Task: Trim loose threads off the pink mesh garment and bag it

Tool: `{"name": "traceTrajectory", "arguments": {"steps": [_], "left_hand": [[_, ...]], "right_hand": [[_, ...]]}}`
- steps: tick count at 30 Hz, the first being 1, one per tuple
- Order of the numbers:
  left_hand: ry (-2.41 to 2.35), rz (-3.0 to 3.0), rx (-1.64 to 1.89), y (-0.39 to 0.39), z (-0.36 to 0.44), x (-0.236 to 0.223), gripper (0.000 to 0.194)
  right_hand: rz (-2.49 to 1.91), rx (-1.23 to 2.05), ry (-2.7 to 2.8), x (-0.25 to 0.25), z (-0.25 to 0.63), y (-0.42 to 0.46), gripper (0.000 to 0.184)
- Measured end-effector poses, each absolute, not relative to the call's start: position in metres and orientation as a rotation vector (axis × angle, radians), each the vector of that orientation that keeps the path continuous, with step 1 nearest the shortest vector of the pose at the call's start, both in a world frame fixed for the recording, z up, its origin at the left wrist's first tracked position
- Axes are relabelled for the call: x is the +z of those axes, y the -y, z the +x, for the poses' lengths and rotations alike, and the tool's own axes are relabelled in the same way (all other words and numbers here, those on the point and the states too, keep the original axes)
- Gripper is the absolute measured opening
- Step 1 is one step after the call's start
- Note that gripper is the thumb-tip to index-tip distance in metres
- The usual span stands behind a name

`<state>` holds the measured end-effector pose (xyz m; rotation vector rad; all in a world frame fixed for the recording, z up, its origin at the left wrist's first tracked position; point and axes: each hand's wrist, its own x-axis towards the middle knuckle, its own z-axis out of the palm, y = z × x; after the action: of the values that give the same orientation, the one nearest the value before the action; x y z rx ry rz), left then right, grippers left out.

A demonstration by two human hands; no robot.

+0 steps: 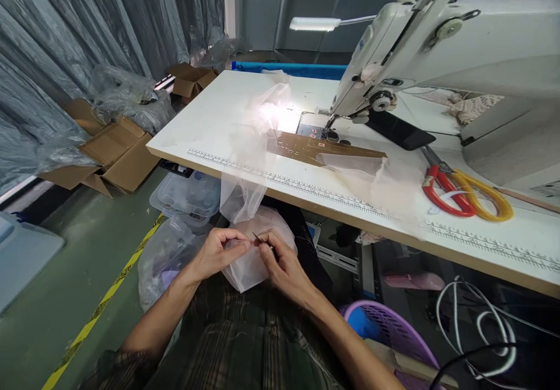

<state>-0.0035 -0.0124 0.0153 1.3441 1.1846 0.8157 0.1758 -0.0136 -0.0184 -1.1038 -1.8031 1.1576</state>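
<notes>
Close to my body, my left hand (221,254) is closed in a pinch on an edge of thin, see-through pale pink fabric (247,270). Facing it, my right hand (282,261) grips a small dark pointed tool (256,237), whose tip points toward the left fingertips. Most of that tool is hidden in the fingers, so its kind does not show. The fabric gathers over my lap below both hands. More sheer fabric (242,194) hangs over the table's front edge and runs up toward the sewing machine (371,57).
Red-and-yellow-handled scissors (464,194) and a black phone (400,128) lie on the white table (205,110). A brown template (324,146) lies beneath the needle area. Below are a clear plastic box (186,194) and a purple basket (389,326). Cardboard boxes (118,150) stand left.
</notes>
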Motion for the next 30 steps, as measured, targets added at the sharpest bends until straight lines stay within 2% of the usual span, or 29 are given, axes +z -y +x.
{"name": "traceTrajectory", "arguments": {"steps": [6, 9, 11, 13, 16, 19, 23, 27, 30], "left_hand": [[-0.878, 1.47, 0.276, 0.009, -0.013, 0.006, 0.028], [-0.74, 1.506, -0.028, -0.005, -0.018, 0.007, 0.03], [-0.768, 1.606, -0.098, -0.019, -0.017, 0.01, 0.03], [-0.94, 1.798, 0.012, -0.034, -0.013, 0.01, 0.026], [-1.379, 2.088, 0.475, -0.051, -0.003, -0.002, 0.018], [-1.6, 2.241, 0.878, -0.054, 0.011, -0.025, 0.021], [-1.427, 2.276, 0.996, -0.035, 0.03, -0.046, 0.024], [-1.189, 2.315, 1.2, -0.016, 0.041, -0.047, 0.022], [-0.913, 2.496, 1.125, -0.016, 0.038, -0.047, 0.025]], "right_hand": [[-1.06, 1.576, 1.702, -0.027, 0.196, 0.05, 0.029], [-1.095, 1.644, 1.642, -0.029, 0.206, 0.048, 0.034], [-1.128, 1.616, 1.58, -0.035, 0.21, 0.041, 0.038], [-1.192, 1.498, 1.494, -0.043, 0.211, 0.031, 0.041], [-1.368, 1.209, 1.346, -0.057, 0.21, 0.017, 0.041], [-1.535, 0.995, 1.297, -0.069, 0.21, 0.009, 0.041], [-1.608, 0.945, 1.306, -0.079, 0.213, 0.01, 0.043], [-1.674, 0.947, 1.267, -0.086, 0.215, 0.012, 0.048], [-1.682, 0.933, 1.285, -0.09, 0.215, 0.011, 0.049]]}}
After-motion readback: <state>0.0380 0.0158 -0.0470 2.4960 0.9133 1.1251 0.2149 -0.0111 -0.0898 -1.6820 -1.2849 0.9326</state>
